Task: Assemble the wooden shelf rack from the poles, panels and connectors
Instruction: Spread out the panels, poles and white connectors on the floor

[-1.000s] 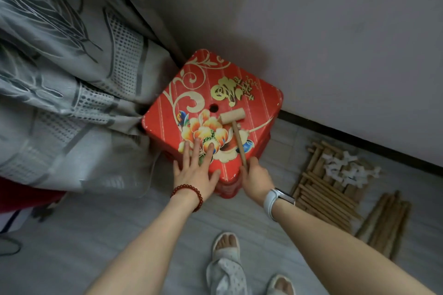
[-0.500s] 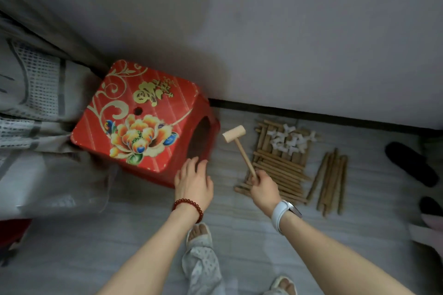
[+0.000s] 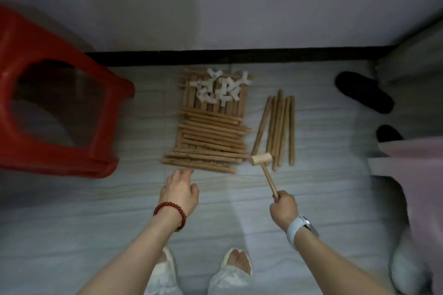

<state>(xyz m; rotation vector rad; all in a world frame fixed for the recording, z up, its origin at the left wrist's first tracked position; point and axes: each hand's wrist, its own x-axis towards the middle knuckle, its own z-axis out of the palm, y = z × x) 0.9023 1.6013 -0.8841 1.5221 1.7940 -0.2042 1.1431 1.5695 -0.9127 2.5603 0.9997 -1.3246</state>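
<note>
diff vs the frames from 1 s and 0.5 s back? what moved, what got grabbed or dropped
The right hand lifted the mallet off the red stool and carried it right, over the near ends of the loose poles. The left hand left the stool top and now reaches, open, toward the stacked poles. The view swung right. Unchanged: poles, white connectors on the stack, grip on the mallet.

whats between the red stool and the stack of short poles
In the head view, only bare pale floor lies between the red stool and the stack of short poles; nothing sits in that gap.
</note>
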